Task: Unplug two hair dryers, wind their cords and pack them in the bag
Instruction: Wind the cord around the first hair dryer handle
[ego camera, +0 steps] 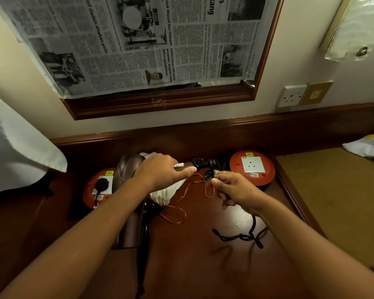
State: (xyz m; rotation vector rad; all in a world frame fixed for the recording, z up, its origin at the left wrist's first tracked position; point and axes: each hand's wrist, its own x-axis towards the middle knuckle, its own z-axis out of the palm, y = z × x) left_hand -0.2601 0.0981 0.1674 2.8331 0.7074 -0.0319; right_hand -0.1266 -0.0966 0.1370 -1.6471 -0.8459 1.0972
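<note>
Desk: dark red-brown wooden top [203, 266] is lying under both hands, running back to the wall past the fingertips.
Mirror: wood-framed mirror [160, 104] is hanging on the wall well beyond the fingers, with a newspaper sheet [127, 39] covering its glass.
Left reel: orange extension reel [91, 190] is sitting to the left of the left hand, with a black plug [102, 182] still seated in its socket.
Right reel: second orange reel [252, 167] is sitting just beyond the right fingers, its white socket bare.
Bag: pale cloth drawstring bag [163, 194] is lying under the left hand's fingers, its orange drawstring [190, 188] trailing toward the right hand.
Held dryer: brown hair dryer [127, 167] is lying across the bag; its handle is pointing toward the right fingers.
Second dryer: another brown dryer [130, 229] is lying on the desk beneath the left forearm, nearer the person than the fingers.
Left hand: left hand [160, 171] is curling over the held dryer's handle, gripping it.
Right hand: right hand [233, 188] is pinching the black cord [209, 167] near the handle end, fingers curled closed round it.
Loose cord: the rest of the cord is hanging below the right hand and lying twisted on the desk.
</note>
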